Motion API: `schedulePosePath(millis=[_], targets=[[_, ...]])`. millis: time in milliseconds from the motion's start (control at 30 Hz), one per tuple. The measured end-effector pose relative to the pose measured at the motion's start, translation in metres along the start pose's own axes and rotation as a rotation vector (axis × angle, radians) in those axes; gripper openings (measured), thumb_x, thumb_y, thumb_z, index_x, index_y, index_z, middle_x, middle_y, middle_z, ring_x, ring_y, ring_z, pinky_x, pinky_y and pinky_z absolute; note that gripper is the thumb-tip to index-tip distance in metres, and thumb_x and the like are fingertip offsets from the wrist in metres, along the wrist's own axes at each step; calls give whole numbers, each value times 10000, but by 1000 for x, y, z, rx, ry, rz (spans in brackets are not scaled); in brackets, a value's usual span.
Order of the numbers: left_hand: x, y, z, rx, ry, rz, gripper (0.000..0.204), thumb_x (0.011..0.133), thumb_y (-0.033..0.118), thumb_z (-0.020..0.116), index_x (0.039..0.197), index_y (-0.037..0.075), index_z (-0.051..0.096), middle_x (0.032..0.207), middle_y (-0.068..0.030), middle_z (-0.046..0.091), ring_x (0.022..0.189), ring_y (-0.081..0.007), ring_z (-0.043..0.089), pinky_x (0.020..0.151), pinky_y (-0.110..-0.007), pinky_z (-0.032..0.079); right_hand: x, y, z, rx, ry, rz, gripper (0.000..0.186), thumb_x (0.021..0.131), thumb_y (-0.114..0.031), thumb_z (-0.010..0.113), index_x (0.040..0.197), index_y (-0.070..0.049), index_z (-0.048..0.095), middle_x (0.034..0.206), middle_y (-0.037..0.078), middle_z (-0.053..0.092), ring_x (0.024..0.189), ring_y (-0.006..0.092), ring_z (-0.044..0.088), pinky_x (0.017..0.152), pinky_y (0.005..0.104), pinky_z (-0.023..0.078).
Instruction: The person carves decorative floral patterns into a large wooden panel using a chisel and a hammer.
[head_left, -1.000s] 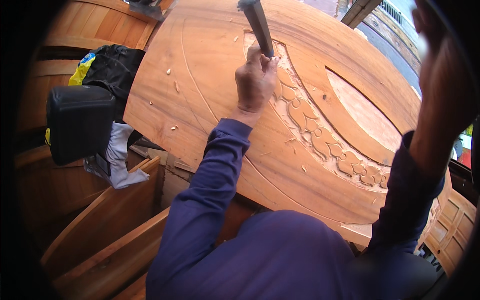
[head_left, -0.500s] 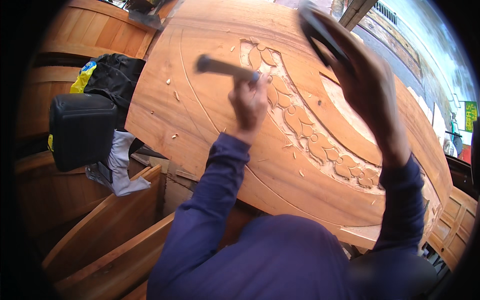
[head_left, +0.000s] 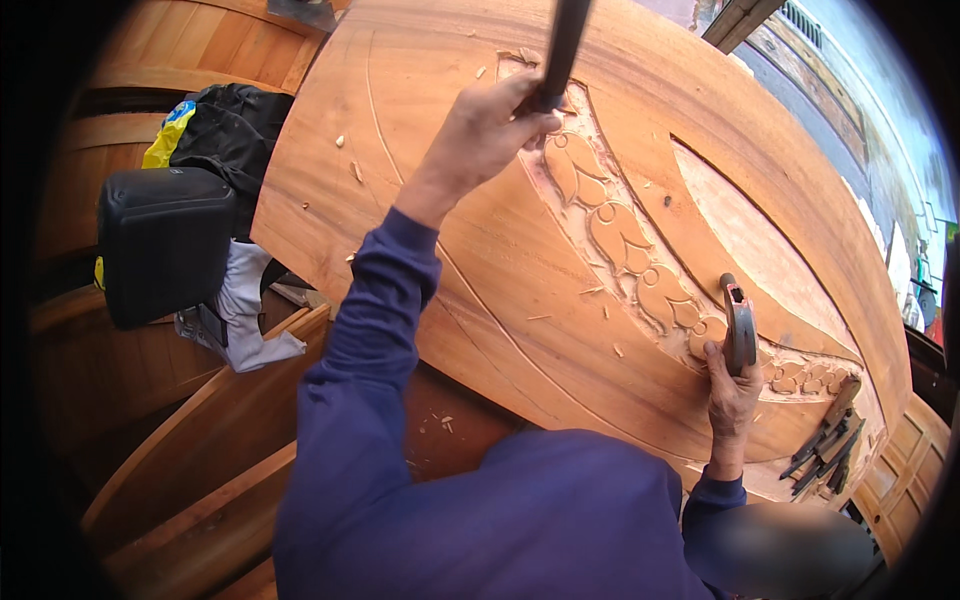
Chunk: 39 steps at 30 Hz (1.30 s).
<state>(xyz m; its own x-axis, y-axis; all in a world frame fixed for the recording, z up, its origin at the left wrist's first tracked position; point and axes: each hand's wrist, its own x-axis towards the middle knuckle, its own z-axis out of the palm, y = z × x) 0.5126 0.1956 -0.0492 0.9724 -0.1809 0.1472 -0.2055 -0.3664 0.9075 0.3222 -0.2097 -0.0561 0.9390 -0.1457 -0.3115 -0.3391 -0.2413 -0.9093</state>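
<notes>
Chisel (head_left: 564, 55) in left hand (head_left: 472, 145), long axis steep, top slightly rightward

Bare left hand (head_left: 478, 140), one; bare right hand (head_left: 735, 400), one. Long, dark, straight-sided bar (head_left: 567, 40), one; curved grey metal tool (head_left: 741, 328), one. Broad reddish-brown carved wooden panel (head_left: 480, 250), one. Black box-shaped case (head_left: 168, 250), one; crumpled pale grey cloth (head_left: 245, 312), one. Slim dark tools (head_left: 826, 452) in an overlapping cluster, at least four, exact number unclear. Small pale wood chips (head_left: 340, 141), several.
</notes>
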Motion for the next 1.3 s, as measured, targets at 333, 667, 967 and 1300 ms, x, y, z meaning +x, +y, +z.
schedulePosePath(millis=[333,667,967,1300], targets=[[36,-2,1,210,-153,164,414,994,37,703,1384,11,567,1011,-117,743,951,-199,768,812,-329,631,-2,7,3,41,95,-34,112,978,-16,758,1084,-15,723,901,-68,656,781,9,545,675,188,412],[-14,-3,26,151,285,28,336,994,-31,676,1309,24,572,1007,-112,782,955,-170,784,825,-277,655,-2,8,1,45,73,-19,229,980,-18,757,1206,-14,719,996,-41,696,881,31,607,778,203,469],[-7,3,31,72,246,5,318,1000,-43,662,1299,2,563,1009,-106,767,980,-177,777,850,-287,654,-2,1,3,129,58,-27,209,980,-12,753,1188,-11,729,992,-40,699,880,31,601,778,204,464],[-4,-1,32,33,201,51,310,1001,-46,660,1293,-16,558,1032,-143,772,1004,-189,773,876,-296,652,0,4,0,117,36,-39,204,985,-8,746,1188,-12,728,979,-52,688,853,22,572,752,195,438]])
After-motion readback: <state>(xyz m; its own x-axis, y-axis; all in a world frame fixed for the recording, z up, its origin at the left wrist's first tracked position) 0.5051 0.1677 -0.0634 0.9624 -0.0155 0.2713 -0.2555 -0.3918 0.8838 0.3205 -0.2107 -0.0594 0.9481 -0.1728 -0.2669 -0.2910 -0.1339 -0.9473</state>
